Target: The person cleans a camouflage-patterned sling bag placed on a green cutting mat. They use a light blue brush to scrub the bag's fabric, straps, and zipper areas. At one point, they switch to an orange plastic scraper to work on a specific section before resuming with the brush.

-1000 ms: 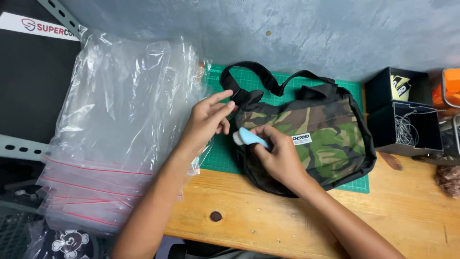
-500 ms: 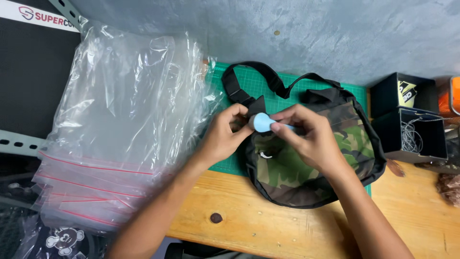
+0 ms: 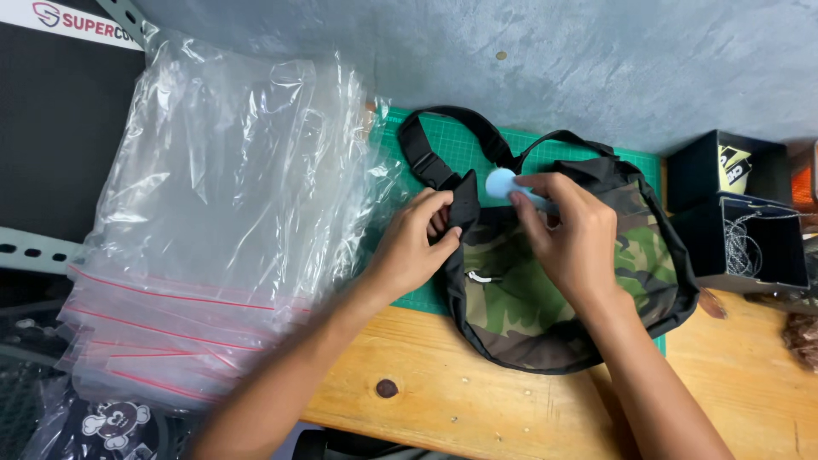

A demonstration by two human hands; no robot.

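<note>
Camouflage shoulder bag (image 3: pixel 554 290) lies on a green cutting mat (image 3: pixel 443 145), its black corner tab (image 3: pixel 464 204) pinched by the left hand (image 3: pixel 417 247); right hand (image 3: pixel 575 243) grips a pale-blue brush (image 3: pixel 503 183) over it.

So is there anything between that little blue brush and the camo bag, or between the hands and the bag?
Nothing visible. The right hand holds the blue brush at the camouflage bag, and the left hand already pinches its black corner.
</note>
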